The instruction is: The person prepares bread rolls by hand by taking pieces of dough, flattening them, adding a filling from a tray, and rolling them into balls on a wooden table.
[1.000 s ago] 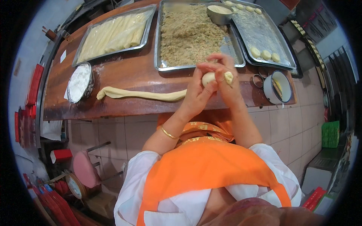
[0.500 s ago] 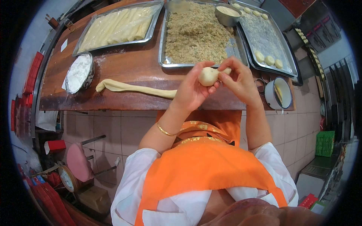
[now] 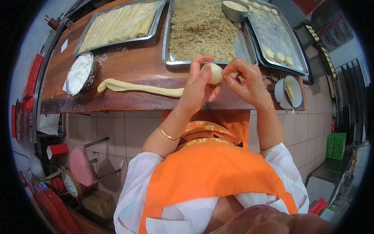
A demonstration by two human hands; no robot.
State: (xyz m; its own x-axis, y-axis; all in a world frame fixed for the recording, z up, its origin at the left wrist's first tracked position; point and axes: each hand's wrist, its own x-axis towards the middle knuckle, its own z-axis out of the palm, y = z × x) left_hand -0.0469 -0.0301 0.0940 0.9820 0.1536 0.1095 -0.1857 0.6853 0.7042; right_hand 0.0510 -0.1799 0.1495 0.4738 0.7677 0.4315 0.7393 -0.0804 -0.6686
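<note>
My left hand (image 3: 196, 82) is wrapped round a smooth, pale dough ball (image 3: 215, 74) above the table's front edge. At the ball's right side, my right hand (image 3: 246, 82) pinches a small nub of its dough between thumb and fingers. A long dough rope (image 3: 140, 90) lies to the left, its right end hidden behind my left wrist. Just beyond my hands, a metal tray (image 3: 166, 52) carries crumbly, brownish filling (image 3: 202, 35).
Plastic-covered dough strips lie in another tray (image 3: 154, 31) at the far left. A bowl of white flour (image 3: 79, 74) stands near the left edge. A floured tray (image 3: 278, 37) with several dough rounds and a white enamel pot (image 3: 288, 93) are at right. A metal bowl (image 3: 235, 11) sits beside the filling.
My left hand has turned more upright round the dough ball. The right hand's pinched fingers have drawn slightly to the right, and the nub between them looks narrower at the ball.
</note>
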